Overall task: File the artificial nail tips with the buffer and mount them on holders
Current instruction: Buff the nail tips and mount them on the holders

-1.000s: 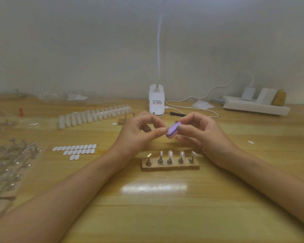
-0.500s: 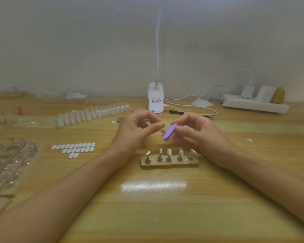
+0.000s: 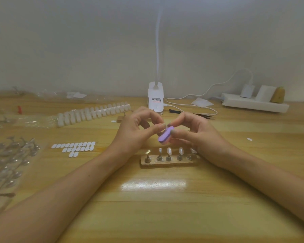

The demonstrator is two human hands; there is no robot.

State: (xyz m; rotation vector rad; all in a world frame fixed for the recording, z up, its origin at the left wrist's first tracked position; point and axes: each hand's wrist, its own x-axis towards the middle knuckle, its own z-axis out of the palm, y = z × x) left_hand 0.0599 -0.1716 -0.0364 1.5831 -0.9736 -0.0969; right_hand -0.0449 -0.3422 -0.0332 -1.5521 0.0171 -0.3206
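My right hand (image 3: 197,132) pinches a small purple buffer block (image 3: 165,135) above the table's middle. My left hand (image 3: 137,130) pinches something tiny between thumb and forefinger against the buffer's upper end; the nail tip itself is too small and blurred to make out. Just below the hands lies a wooden base (image 3: 167,163) with several metal holders; three towards the right carry pale nail tips (image 3: 169,151), the two at the left stand bare.
A strip of white nail tips (image 3: 93,113) lies at the back left, white adhesive tabs (image 3: 75,147) beside my left wrist. Bagged metal holders (image 3: 9,162) cover the left edge. A white lamp base (image 3: 155,98), its cable, black tweezers (image 3: 175,111) and a power strip (image 3: 254,103) stand behind.
The buffer has tilted and slid a little against my left fingertips, back and forth. Both hands stay at the same spot above the wooden base.
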